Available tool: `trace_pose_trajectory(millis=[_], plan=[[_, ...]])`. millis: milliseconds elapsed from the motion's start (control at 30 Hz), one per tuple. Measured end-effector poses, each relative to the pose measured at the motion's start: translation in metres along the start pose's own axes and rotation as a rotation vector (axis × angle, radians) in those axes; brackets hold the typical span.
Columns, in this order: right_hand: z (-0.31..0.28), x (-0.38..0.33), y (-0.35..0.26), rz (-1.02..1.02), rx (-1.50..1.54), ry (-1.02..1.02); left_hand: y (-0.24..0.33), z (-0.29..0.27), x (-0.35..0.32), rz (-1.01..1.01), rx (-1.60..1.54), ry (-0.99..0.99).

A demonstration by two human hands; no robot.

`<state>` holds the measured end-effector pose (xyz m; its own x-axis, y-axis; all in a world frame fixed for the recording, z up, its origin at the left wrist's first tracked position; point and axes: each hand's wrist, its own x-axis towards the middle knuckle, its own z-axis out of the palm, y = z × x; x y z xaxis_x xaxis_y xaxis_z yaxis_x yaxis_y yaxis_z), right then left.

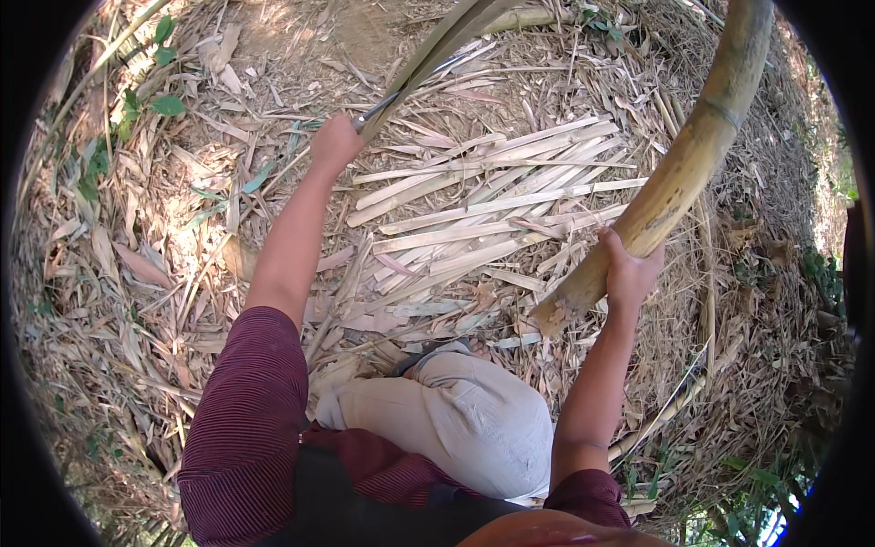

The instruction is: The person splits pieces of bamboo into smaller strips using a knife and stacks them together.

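Observation:
My left hand (336,146), at the upper left of centre, is closed around the near end of what looks like a machete (433,56). A shiny metal collar shows just past the fist, and the long brownish-grey blade widens toward the top edge, where its far end is cut off. In my right hand (631,273) is a thick yellow-brown bamboo pole (679,169), gripped near its lower end. The pole slants up to the top right and leaves the view. Below it and to its left, pale split bamboo strips (497,202) lie in a loose pile on the ground.
Dry leaves and bamboo litter (137,301) cover the ground. Green leaves (167,104) grow at the upper left. A thin pole (684,401) lies at the lower right. My bent knee (483,410), in light trousers, is close below the strips.

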<state>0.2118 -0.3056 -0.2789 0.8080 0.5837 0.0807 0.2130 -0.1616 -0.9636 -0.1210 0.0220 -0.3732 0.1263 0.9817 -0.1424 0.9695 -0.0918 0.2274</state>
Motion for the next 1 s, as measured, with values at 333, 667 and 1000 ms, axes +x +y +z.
trace_pose_trajectory(millis=[333, 667, 1000], plan=[[0.052, -0.030, 0.022, -0.074, 0.117, -0.156, -0.030, 0.001, 0.000, -0.088, -0.119, 0.035], [0.100, -0.069, 0.062, 0.016, -0.706, -0.654, -0.045, 0.020, -0.002, -0.231, -0.059, -0.075], [-0.062, -0.142, 0.137, 0.265, -0.902, -0.271, -0.070, 0.018, -0.023, -0.042, -0.299, 0.083]])
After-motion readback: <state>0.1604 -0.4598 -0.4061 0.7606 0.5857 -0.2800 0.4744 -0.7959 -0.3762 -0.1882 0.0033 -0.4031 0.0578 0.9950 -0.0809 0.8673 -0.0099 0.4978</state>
